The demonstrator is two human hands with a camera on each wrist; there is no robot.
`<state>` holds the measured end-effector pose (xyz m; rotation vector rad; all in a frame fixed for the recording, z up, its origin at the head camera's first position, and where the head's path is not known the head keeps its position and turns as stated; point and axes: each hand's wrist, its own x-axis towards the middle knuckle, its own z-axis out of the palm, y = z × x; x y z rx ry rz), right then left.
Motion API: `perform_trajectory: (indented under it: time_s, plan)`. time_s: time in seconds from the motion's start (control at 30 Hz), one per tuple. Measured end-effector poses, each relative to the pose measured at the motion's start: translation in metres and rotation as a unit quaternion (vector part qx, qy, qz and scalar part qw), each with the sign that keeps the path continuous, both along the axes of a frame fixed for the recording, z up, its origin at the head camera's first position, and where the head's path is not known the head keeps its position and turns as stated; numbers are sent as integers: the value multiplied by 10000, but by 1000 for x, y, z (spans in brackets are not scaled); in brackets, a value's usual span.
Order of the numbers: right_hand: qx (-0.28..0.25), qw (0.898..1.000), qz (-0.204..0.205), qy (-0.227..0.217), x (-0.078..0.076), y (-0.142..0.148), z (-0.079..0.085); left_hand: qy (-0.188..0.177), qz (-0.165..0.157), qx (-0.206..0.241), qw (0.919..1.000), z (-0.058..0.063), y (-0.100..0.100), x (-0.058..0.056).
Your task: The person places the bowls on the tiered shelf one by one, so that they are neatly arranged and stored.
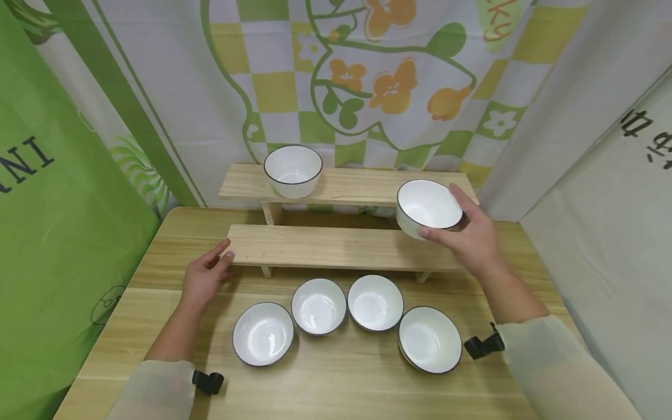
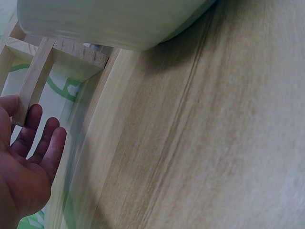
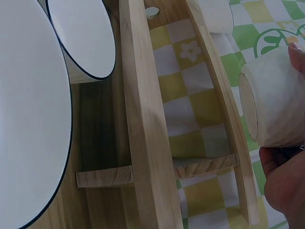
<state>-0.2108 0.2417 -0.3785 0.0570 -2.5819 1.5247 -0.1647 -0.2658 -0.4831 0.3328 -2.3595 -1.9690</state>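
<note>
My right hand grips a white bowl with a dark rim, thumb and fingers on opposite sides. In the right wrist view this bowl is held beside the upper board of a wooden two-step rack, its base facing the camera. At the left end of the rack's lower board, my left hand pinches the board's end between thumb and forefinger. The left wrist view shows the other fingers of the left hand loosely bent below. Another white bowl stands on the upper board, toward its left end.
Several white bowls stand in front of the rack on the wooden table: a left one, two in the middle and a right one. Behind the rack hangs a patterned curtain. Green cloth closes off the left side.
</note>
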Motion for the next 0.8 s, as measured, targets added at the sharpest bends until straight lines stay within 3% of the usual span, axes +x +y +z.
perform_trajectory:
  time_s: [0.63, 0.8]
  plan:
    - [-89, 9998, 156, -4, -19, -29, 6, 63, 20, 68, 10000, -3, 0, -1]
    - [-320, 9991, 252, 118, -25, -38, 6, 106, 39, 66, 9999, -4, -1, -1]
